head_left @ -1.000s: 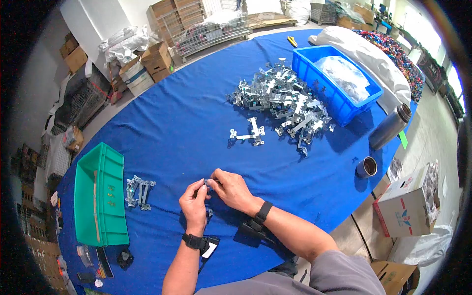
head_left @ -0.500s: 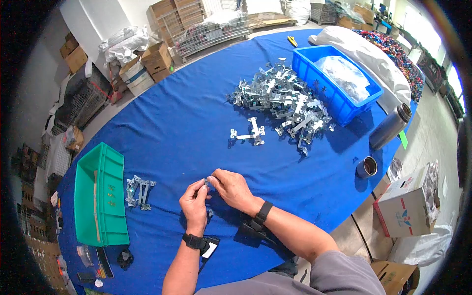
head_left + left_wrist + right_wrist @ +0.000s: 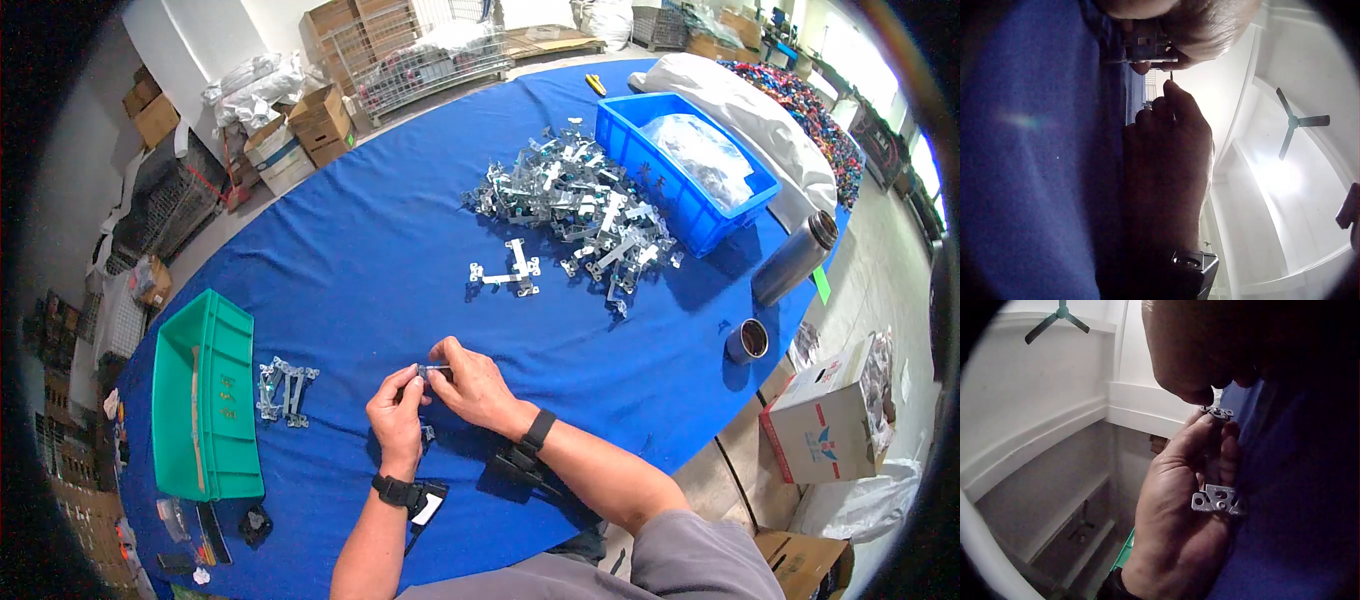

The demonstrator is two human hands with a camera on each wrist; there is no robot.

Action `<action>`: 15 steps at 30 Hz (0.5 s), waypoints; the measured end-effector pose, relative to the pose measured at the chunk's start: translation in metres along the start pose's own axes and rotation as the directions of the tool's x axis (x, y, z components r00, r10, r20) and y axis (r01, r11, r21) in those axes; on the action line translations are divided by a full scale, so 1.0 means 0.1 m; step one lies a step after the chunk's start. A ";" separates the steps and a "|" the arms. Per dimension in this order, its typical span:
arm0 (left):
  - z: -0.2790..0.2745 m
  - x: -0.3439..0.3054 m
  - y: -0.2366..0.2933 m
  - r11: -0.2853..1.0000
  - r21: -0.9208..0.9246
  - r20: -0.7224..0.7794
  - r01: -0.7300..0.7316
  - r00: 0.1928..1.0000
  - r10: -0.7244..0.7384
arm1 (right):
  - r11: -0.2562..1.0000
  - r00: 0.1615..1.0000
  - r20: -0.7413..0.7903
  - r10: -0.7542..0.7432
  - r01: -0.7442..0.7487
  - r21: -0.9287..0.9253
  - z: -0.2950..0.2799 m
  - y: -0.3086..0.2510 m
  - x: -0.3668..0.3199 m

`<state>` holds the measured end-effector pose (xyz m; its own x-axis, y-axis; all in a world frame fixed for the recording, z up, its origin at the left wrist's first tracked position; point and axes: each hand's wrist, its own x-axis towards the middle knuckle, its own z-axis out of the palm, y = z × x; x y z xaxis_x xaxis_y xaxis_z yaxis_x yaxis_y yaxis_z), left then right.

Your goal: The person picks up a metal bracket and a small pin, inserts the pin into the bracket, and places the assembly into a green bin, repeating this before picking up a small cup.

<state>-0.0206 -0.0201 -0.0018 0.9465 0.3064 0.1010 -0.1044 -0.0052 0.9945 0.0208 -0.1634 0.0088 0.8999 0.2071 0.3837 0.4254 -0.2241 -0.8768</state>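
Observation:
The left hand [image 3: 398, 425] grips a metal bracket [image 3: 1219, 500] along its palm; one holed end plate shows below the fingers, the other at the fingertips. Facing it, the right hand [image 3: 478, 388] has curled fingers close to the bracket's upper end, pinching a small thin piece [image 3: 438, 368] that is mostly hidden. In the left wrist view the right hand [image 3: 1166, 156] is dark, with a thin tip at its finger, below the left hand [image 3: 1204, 25]. The right wrist view shows the right hand [image 3: 1194, 347] above the left hand [image 3: 1172, 512].
A large pile of metal brackets [image 3: 565, 190] lies by a blue bin [image 3: 700, 230] at the back. Several brackets [image 3: 287, 390] lie beside the green bin [image 3: 228, 400] at left; a few more [image 3: 510, 275] lie ahead. A steel flask [image 3: 795, 260] and cup [image 3: 746, 341] stand at right.
The right hand's fingers have shifted slightly up and apart from the left fingertips, and the thin piece between the hands now shows more. The left hand stays nearly where it was.

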 end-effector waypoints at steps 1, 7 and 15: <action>0.00 0.00 0.00 1.000 -0.002 -0.004 0.005 1.000 -0.005 | 1.000 1.000 0.012 -0.011 0.011 -0.018 0.00 0.01 0.00; 0.03 -0.01 0.04 1.000 -0.004 -0.021 0.017 1.000 -0.017 | 0.994 0.991 0.123 0.055 -0.043 -0.103 -0.03 0.01 0.02; 0.00 -0.01 0.01 1.000 -0.002 -0.005 0.015 1.000 -0.015 | 0.998 0.998 0.059 -0.004 0.007 -0.058 0.01 0.06 0.01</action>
<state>-0.0212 -0.0202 -0.0004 0.9465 0.3110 0.0857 -0.0907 0.0016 0.9959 0.0240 -0.1637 0.0032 0.8910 0.2637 0.3695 0.4369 -0.2772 -0.8557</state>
